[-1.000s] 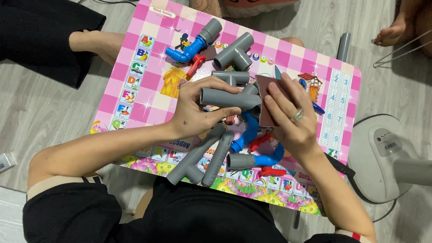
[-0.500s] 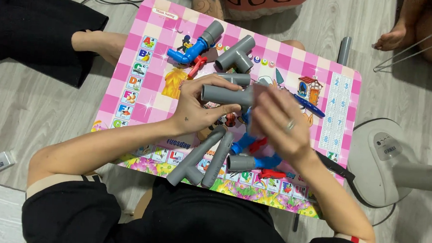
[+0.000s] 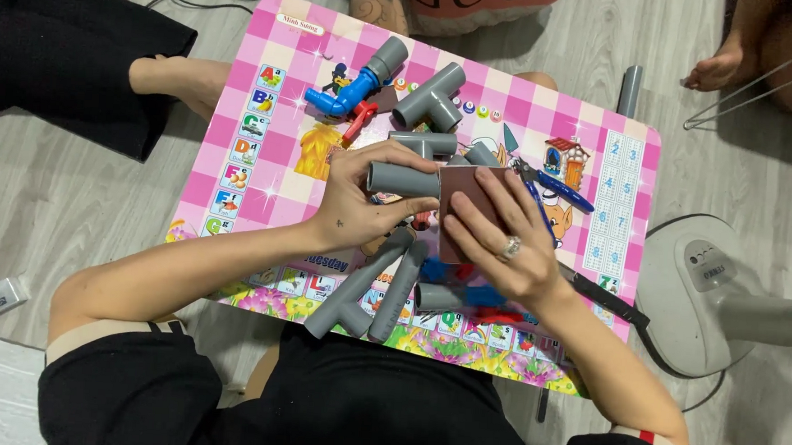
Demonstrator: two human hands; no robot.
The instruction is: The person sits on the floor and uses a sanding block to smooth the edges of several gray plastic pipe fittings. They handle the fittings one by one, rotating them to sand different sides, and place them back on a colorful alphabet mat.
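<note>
The left hand [image 3: 354,204] is gripping a grey pipe section [image 3: 402,179] with fingers curled closed around it; the pipe is a smooth, straight, matt-grey cylinder lying roughly level above the middle of the pink checked counter [image 3: 277,167]; its right end is meeting a brownish-pink sheet [image 3: 466,192]. The right hand [image 3: 502,242] is pressing flat on that sheet, fingers extended and spread over its surface, thumb hidden beneath; a ring is showing on one finger; the sheet is rectangular, dull and slightly curved, and is covering the pipe's end.

Lying on the counter, left to right: a blue elbow fitting [image 3: 341,96] joined to a short grey tube; a red part [image 3: 359,121] just beside it; a grey tee fitting [image 3: 429,99] near the far edge; blue-handled pliers [image 3: 551,187] just beyond the right hand. Below the hands, a grey Y-shaped pipe assembly [image 3: 370,289] is resting near the counter's near edge; beside it a grey-and-blue pipe piece [image 3: 456,296] is lying level.
</note>
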